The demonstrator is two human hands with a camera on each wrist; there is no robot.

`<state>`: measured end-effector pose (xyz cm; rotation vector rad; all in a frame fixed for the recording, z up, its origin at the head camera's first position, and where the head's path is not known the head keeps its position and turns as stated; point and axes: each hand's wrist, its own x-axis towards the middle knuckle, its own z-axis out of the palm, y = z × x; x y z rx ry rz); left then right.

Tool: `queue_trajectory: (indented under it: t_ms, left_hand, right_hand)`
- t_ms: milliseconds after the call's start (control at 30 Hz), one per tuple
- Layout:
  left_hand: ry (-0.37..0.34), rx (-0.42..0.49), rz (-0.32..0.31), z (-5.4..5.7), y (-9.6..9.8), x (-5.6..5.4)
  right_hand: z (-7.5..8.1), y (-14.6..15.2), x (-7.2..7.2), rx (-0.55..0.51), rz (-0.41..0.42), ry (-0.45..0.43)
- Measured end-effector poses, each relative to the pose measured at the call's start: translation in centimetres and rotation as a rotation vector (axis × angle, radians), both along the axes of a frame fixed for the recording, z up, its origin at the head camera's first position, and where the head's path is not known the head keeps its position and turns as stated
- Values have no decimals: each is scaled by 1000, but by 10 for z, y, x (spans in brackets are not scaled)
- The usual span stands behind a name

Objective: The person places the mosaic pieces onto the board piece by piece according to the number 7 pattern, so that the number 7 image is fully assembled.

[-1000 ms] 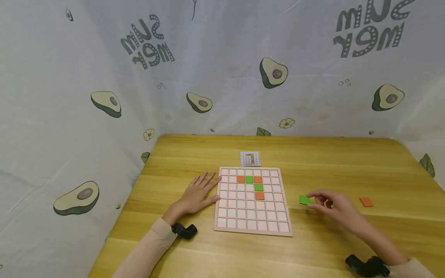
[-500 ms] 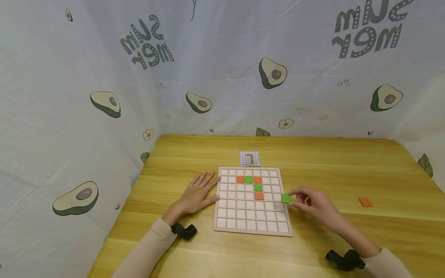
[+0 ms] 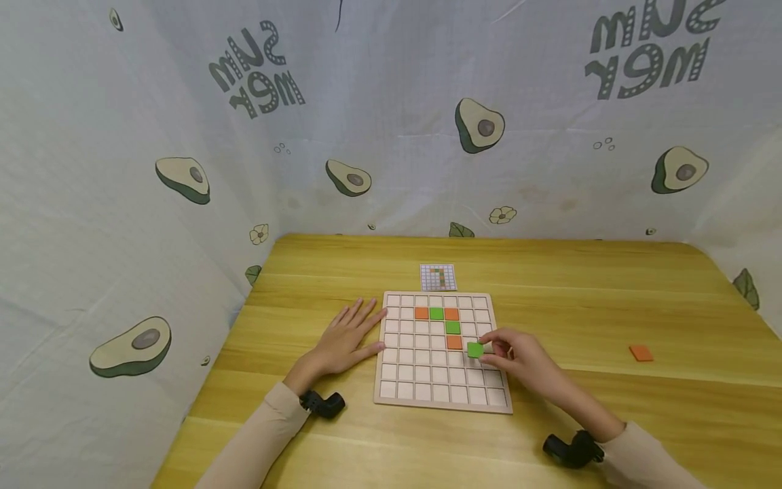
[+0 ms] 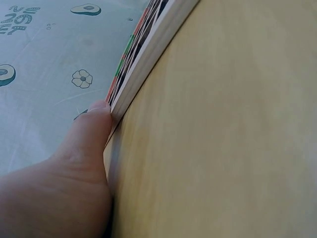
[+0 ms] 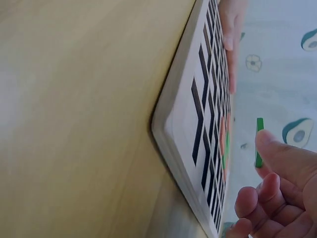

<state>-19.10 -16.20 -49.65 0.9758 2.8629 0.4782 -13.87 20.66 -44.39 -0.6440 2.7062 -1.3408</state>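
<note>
R hand point(image 3: 519, 356) pinching green tile point(image 3: 475, 350) over board point(image 3: 441, 401), just right of lowest orange tile point(image 3: 454, 341); moved in from table since earlier. L hand point(image 3: 342, 339) flat, fingers spread, touching board's left edge, unchanged.

The head view looks forward and down from above the table's point(image 3: 611, 285) near edge, taking in the whole grid board point(image 3: 440, 380) at centre frame. The left wrist view sits low and very close, skimming the tabletop toward the board's edge point(image 4: 148, 64). The right wrist view, also close and rolled sideways, shares that board point(image 5: 188, 148).
</note>
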Motion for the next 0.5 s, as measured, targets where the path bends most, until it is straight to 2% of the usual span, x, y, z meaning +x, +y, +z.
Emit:
queue_trajectory:
  t_ms: [233,500]
  left_hand:
    - [-7,10,0,0,0,1]
    - [-13,10,7,0,0,1]
  right_hand:
    - [-6,-11,-2,16,-2,-64]
    - [-11,-17,-5,-10,43,-62]
